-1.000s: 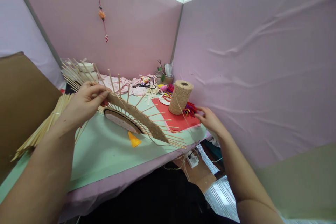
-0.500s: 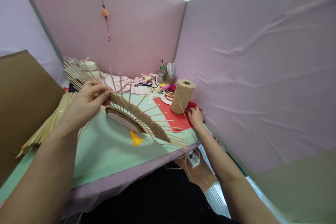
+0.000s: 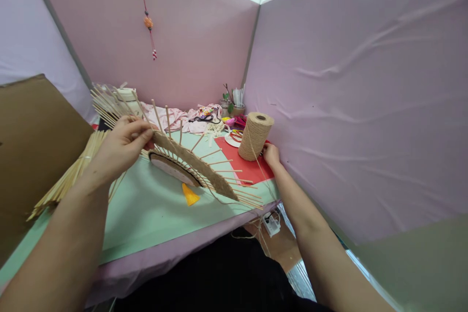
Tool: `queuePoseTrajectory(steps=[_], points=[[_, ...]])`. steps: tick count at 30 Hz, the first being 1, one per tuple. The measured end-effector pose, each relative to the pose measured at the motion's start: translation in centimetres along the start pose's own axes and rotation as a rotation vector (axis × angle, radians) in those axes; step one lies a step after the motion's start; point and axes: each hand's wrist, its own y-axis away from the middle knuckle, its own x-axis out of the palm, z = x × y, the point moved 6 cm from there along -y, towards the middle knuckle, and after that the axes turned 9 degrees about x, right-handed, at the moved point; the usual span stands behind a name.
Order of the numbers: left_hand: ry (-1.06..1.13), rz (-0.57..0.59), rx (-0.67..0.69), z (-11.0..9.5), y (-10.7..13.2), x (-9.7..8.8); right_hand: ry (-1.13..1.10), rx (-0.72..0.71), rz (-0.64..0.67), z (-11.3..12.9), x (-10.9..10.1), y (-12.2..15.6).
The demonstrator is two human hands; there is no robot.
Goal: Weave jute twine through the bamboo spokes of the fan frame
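Note:
My left hand (image 3: 133,137) is closed, pinching the upper left end of a woven twine band (image 3: 195,162) with thin wooden sticks fanning out of it. The piece is tilted up from the table, and a dark-rimmed pale disc (image 3: 173,169) shows at its middle. A yellow tassel (image 3: 190,194) lies just below. My right hand (image 3: 271,155) is at the right side of a big spool of jute twine (image 3: 255,137), low against the partition. Its fingertips are partly hidden behind the spool, so what they touch cannot be made out.
Under the spool lies a red sheet (image 3: 252,168). A bundle of wooden sticks (image 3: 75,170) rests at left beside a cardboard box (image 3: 36,141). Pink cloth (image 3: 166,114) and a pot of white sticks (image 3: 239,100) stand at the back. Pink partitions (image 3: 347,87) enclose the table.
My right hand has shifted slightly up and away, farther behind the twine spool; the red and purple bits beside it are now mostly covered. My left hand keeps its hold.

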Motion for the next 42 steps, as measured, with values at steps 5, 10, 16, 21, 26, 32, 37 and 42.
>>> queuePoseTrajectory(steps=[5, 10, 16, 21, 26, 32, 37, 42], points=[[-0.007, 0.009, 0.029, -0.2, 0.0, 0.0, -0.006, -0.030, -0.042, -0.1, -3.1, 3.7], [0.012, 0.001, 0.020, 0.2, 0.1, 0.1, -0.245, -0.007, -0.064, 1.8, -4.5, 8.3], [-0.001, 0.007, 0.023, 0.0, 0.2, -0.1, -0.869, -0.058, 0.387, 8.9, -5.3, 6.8], [0.025, -0.032, -0.018, 0.3, 0.2, -0.1, -1.306, 0.073, 0.292, 11.6, -11.8, -0.8], [0.067, 0.085, -0.020, 0.0, -1.2, 0.5, -1.429, 0.162, 0.051, 8.0, -17.2, -2.2], [-0.041, 0.146, 0.068, 0.6, -5.3, 2.2, -1.378, -0.223, -0.468, 2.4, -25.6, 9.9], [-0.142, 0.166, 0.068, 3.0, -7.6, 4.7, -0.809, -0.218, -0.336, -0.6, -28.8, 19.6], [-0.118, 0.074, 0.058, 4.1, -7.4, 5.4, -0.293, -0.047, 0.271, -0.8, -20.2, 16.5]])
